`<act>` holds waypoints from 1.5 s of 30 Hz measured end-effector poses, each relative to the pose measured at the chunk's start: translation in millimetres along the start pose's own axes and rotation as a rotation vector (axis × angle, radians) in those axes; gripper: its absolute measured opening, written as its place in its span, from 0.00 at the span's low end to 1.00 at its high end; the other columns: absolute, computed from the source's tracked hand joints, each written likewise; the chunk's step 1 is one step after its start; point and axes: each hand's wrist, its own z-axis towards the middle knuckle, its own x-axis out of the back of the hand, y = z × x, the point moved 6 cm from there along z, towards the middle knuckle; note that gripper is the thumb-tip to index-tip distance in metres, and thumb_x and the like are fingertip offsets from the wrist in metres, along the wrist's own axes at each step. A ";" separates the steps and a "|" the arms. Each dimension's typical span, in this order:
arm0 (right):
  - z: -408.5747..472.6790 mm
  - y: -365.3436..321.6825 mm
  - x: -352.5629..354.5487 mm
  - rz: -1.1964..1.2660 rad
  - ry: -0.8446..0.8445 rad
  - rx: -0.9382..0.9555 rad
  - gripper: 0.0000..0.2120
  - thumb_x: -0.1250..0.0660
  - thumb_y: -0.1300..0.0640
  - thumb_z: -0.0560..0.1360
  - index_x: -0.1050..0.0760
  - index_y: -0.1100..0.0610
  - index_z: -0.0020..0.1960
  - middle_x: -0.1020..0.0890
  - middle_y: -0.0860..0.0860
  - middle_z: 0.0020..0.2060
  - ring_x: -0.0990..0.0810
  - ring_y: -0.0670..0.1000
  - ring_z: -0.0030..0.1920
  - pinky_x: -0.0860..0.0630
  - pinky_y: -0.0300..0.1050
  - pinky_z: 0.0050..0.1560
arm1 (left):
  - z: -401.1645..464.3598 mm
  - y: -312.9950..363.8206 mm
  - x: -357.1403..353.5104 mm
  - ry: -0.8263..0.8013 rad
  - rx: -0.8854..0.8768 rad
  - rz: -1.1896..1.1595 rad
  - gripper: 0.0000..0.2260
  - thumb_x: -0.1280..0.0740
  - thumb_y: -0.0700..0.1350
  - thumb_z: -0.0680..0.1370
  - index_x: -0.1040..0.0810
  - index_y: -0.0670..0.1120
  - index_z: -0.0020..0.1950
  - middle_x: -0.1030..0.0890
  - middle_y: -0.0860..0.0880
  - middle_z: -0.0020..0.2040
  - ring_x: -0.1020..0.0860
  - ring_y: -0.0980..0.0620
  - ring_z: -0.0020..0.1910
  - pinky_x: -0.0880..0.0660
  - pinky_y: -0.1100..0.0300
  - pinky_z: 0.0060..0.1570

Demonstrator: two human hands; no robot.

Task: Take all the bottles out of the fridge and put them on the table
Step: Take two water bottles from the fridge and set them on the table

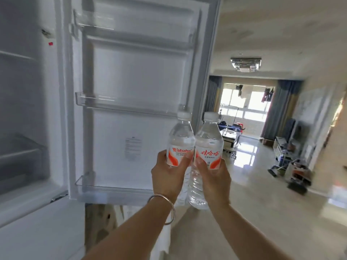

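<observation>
I hold two clear water bottles with white caps and red-and-white labels, upright and side by side in front of me. My left hand (169, 177), with a silver bangle on the wrist, grips the left bottle (180, 141) around its label. My right hand (214, 177) grips the right bottle (207, 143) at the middle. Both bottles are to the right of the open fridge door (135, 77), near its outer edge. The door's clear shelves (120, 106) hold no bottles that I can see. The fridge interior (20, 109) at the left shows bare shelves.
The open door stands wide, its bottom bin (112, 194) at hip level. To the right a glossy tiled floor (253, 184) runs to a living room with windows and curtains. Low furniture and clutter (293, 166) line the right wall. The view is motion-blurred.
</observation>
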 end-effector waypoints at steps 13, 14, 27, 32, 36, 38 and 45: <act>113.0 120.0 166.1 -0.145 0.130 -0.130 0.18 0.31 0.42 0.69 0.29 0.53 0.50 0.22 0.48 0.42 0.22 0.53 0.44 0.31 0.42 0.44 | -22.4 -49.4 -208.4 -0.081 0.116 -0.027 0.20 0.27 0.59 0.67 0.23 0.48 0.49 0.19 0.55 0.39 0.22 0.62 0.38 0.30 0.72 0.35; 125.2 130.9 166.8 -0.147 0.134 -0.139 0.18 0.31 0.43 0.69 0.29 0.53 0.49 0.22 0.48 0.41 0.22 0.53 0.44 0.31 0.42 0.44 | -15.2 -55.6 -222.5 -0.085 0.118 -0.023 0.19 0.27 0.59 0.67 0.23 0.48 0.50 0.19 0.56 0.39 0.22 0.63 0.38 0.31 0.73 0.33; 348.5 239.7 113.4 -0.245 0.155 -0.109 0.27 0.33 0.38 0.70 0.30 0.55 0.59 0.23 0.47 0.46 0.24 0.48 0.44 0.30 0.37 0.42 | 155.7 -141.4 -391.3 -0.095 0.144 -0.049 0.21 0.29 0.60 0.69 0.23 0.46 0.53 0.18 0.52 0.44 0.21 0.60 0.39 0.30 0.72 0.34; 421.9 290.9 74.9 -0.256 0.111 -0.137 0.27 0.34 0.36 0.69 0.30 0.54 0.58 0.23 0.47 0.46 0.23 0.49 0.44 0.26 0.42 0.45 | 211.4 -187.3 -425.8 -0.044 0.177 -0.023 0.20 0.30 0.60 0.69 0.24 0.48 0.52 0.20 0.55 0.41 0.23 0.63 0.38 0.33 0.72 0.32; 472.3 341.4 32.3 -0.238 0.020 -0.165 0.26 0.33 0.36 0.68 0.28 0.55 0.55 0.21 0.51 0.45 0.20 0.55 0.47 0.23 0.52 0.51 | 258.8 -233.4 -441.3 0.017 0.206 0.028 0.19 0.30 0.62 0.67 0.23 0.50 0.49 0.18 0.55 0.41 0.21 0.59 0.40 0.29 0.67 0.37; 497.8 365.5 4.6 -0.216 -0.027 -0.168 0.26 0.33 0.36 0.68 0.27 0.55 0.56 0.21 0.50 0.43 0.21 0.56 0.46 0.24 0.50 0.49 | 285.0 -255.3 -443.4 0.064 0.194 0.076 0.19 0.30 0.63 0.67 0.23 0.51 0.47 0.19 0.55 0.39 0.21 0.58 0.40 0.27 0.62 0.40; 578.6 394.8 -120.2 -0.048 -0.323 -0.135 0.22 0.30 0.37 0.67 0.29 0.54 0.49 0.25 0.44 0.35 0.24 0.50 0.39 0.34 0.37 0.33 | 386.8 -305.4 -434.1 0.295 0.140 0.188 0.25 0.31 0.66 0.65 0.23 0.49 0.53 0.18 0.55 0.41 0.20 0.59 0.41 0.25 0.60 0.46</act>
